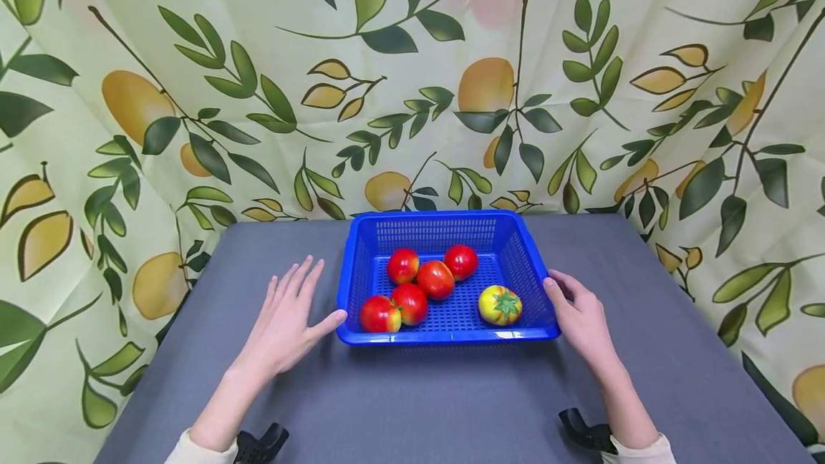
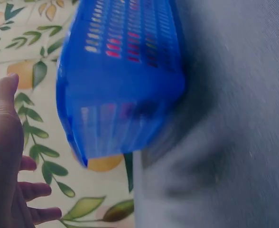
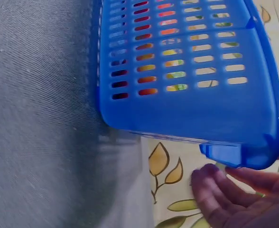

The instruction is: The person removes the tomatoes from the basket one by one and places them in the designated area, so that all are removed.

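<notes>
A blue plastic basket (image 1: 445,336) with slotted walls stands on the grey table. Several red tomatoes (image 1: 435,279) lie in its left and middle part. One yellow tomato (image 1: 500,305), its green star-shaped top facing up, is at the front right inside. My left hand (image 1: 286,328) is spread beside the basket's left wall, thumb tip close to the front left corner, holding nothing. At the right rim, my right hand (image 1: 583,317) holds the basket with the thumb at the edge. In the right wrist view its bent fingers (image 3: 215,190) are outside, close below the rim.
The grey table (image 1: 412,399) extends in front of the basket and to both sides. A cloth (image 1: 412,92) printed with leaves and fruit hangs behind the table and along its sides. Black wrist mounts (image 1: 261,442) show near both sleeves.
</notes>
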### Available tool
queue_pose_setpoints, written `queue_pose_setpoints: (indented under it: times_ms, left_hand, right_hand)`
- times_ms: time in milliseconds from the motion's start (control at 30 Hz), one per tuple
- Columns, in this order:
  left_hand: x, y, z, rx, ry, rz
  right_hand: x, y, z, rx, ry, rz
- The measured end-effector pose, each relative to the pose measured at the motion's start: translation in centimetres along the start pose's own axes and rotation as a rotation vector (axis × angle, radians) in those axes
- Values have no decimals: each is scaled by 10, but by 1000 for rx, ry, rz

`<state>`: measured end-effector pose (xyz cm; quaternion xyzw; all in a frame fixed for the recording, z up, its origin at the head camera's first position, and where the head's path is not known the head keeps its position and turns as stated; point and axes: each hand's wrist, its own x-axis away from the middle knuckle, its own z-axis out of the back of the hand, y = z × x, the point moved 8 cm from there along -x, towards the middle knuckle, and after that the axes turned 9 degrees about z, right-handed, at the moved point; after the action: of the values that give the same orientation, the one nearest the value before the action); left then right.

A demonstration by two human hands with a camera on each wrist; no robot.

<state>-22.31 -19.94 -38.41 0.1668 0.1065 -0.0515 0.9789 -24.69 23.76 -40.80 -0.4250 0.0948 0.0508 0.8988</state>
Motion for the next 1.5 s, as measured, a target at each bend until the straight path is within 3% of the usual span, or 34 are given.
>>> queue_pose_setpoints:
  times_ms: [100, 200, 367, 500, 667, 933, 1233, 1400, 1500]
  left_hand:
    - [1, 13, 3, 56, 25, -37]
    - [3, 29, 5, 114, 50, -88]
    - [6, 64, 13, 272, 96, -243]
    - [2, 89, 11, 378, 71, -324]
    - [-6, 107, 4, 489, 28, -294]
    - [-23, 130, -10, 707, -36, -140]
    - [-38, 158, -46, 768, -143, -85]
    - [-43, 180, -69, 814, -281, -98]
    - [-45, 194, -83, 834, -384, -137]
  right_hand:
    - [6, 7, 2, -82, 104, -37]
    - [9, 14, 1, -166, 134, -84]
    - [11, 26, -7, -443, 69, -188]
    - [16, 38, -13, -747, 13, -265]
    - [20, 41, -16, -896, -10, -288]
    - [19, 41, -15, -983, -13, -280]
    - [18, 43, -16, -1079, -9, -280]
    - [17, 44, -17, -1107, -9, -274]
    - [17, 45, -17, -1107, -7, -277]
